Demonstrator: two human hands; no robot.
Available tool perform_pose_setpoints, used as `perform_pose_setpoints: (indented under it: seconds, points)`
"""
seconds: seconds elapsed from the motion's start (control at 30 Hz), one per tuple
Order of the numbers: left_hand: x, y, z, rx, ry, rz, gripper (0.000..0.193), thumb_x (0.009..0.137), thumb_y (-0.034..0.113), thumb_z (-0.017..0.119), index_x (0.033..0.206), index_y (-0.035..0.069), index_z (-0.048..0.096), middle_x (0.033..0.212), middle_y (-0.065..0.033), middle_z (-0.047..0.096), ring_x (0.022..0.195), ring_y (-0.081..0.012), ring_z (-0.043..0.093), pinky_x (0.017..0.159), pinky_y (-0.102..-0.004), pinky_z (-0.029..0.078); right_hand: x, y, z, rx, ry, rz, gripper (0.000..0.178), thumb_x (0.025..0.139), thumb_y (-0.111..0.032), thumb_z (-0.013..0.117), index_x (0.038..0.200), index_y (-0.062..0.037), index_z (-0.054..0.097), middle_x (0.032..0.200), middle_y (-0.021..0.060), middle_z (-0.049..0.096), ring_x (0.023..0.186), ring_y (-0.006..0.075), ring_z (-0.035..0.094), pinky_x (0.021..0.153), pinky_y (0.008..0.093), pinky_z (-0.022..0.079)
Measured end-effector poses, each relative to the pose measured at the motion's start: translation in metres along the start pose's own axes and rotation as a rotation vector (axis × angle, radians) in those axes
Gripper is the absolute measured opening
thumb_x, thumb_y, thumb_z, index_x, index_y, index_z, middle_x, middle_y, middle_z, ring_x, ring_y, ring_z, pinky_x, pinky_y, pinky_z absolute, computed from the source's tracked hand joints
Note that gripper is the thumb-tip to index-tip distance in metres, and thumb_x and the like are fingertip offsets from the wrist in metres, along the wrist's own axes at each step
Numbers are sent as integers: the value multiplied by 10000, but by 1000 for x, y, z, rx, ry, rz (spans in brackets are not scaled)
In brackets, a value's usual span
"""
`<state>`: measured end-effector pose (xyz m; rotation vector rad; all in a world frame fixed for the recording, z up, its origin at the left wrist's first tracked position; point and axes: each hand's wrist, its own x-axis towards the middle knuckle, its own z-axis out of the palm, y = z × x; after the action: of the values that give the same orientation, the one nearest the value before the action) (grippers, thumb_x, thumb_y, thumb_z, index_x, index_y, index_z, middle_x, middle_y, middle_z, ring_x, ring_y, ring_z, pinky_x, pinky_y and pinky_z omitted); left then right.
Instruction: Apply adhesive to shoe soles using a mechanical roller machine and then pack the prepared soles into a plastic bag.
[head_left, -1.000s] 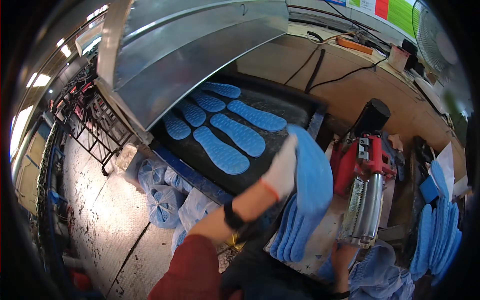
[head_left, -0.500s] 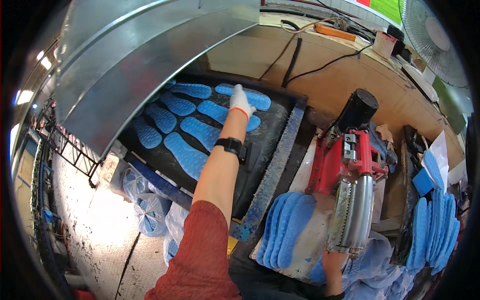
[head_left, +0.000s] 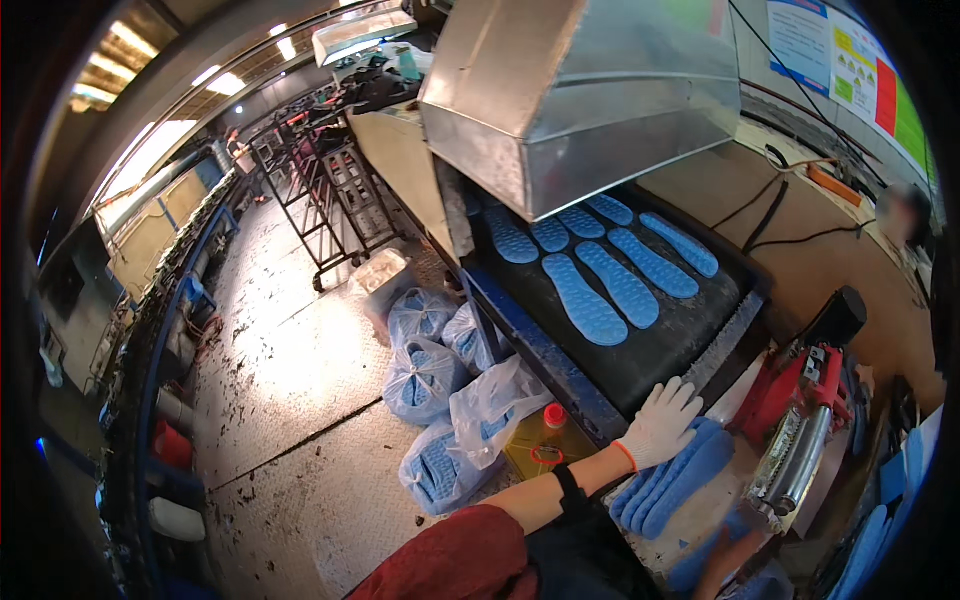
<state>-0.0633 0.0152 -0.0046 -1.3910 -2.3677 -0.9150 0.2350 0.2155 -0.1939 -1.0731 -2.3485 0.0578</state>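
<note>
Blue insoles [head_left: 687,484] look light, bendy; I'd pinch edges. Left hand [head_left: 660,427] spread, seemingly empty; right hand [head_left: 736,560] blurred, can't tell.

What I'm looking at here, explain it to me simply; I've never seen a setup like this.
There is no robot here: a person works with their own two hands. The picture comes from a wide camera worn on the head, looking down, so straight edges bend.

The left hand, in a white glove, is open, fingers spread, at the far end of a stack of blue insoles. The right hand is blurred at the lower edge, near a red machine; I can't tell whether it holds anything.

Beyond the glove, more insoles lie spread out on a black surface, some partly under a metal hood.
</note>
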Motion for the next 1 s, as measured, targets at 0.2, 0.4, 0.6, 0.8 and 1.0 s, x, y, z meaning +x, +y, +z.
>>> perform_pose_setpoints:
  seconds: [0.2, 0.4, 0.6, 0.8, 1.0]
  points:
    - [-5, 1, 7, 7, -66, -51, 562, 815, 316, 593, 1263, 2, 464, 1322, -222, 412, 1297, -394, 332, 1073, -493, 295, 3, 13, 14, 109, -1, 97, 788, 776, -204, 729, 1391, 63, 316, 1417, 260, 365, 1303, 395, 369, 1072, 431, 305]
    - [-8, 2, 6, 33, -92, -63, 590, 816, 357, 585, 1270, -1, 465, 1328, -241, 408, 1298, -404, 332, 1080, -490, 284, 6, -1, 1, 114, -8, 124, 778, 772, -156, 713, 1397, 63, 305, 1408, 253, 384, 1294, 389, 383, 1069, 426, 312]
    - [-9, 1, 10, 48, -85, -46, 591, 821, 371, 580, 1267, -1, 469, 1330, -242, 410, 1295, -410, 334, 1078, -491, 283, 7, -5, -2, 145, 40, 89, 779, 758, -137, 711, 1403, 41, 312, 1399, 248, 398, 1282, 394, 396, 1055, 430, 323]
    - [-10, -1, 14, 54, -82, -44, 600, 822, 376, 579, 1276, 0, 464, 1343, -243, 402, 1297, -414, 333, 1077, -494, 284, 3, 3, 9, 92, 13, 140, 764, 768, -148, 703, 1398, 50, 318, 1390, 252, 407, 1273, 396, 406, 1047, 430, 329]
    - [-10, -1, 14, 56, -66, -25, 598, 816, 371, 587, 1269, -1, 470, 1337, -246, 407, 1293, -416, 339, 1072, -498, 292, 0, -8, -3, 131, 56, 34, 727, 801, -136, 671, 1397, 67, 309, 1401, 260, 391, 1277, 394, 403, 1052, 423, 326]
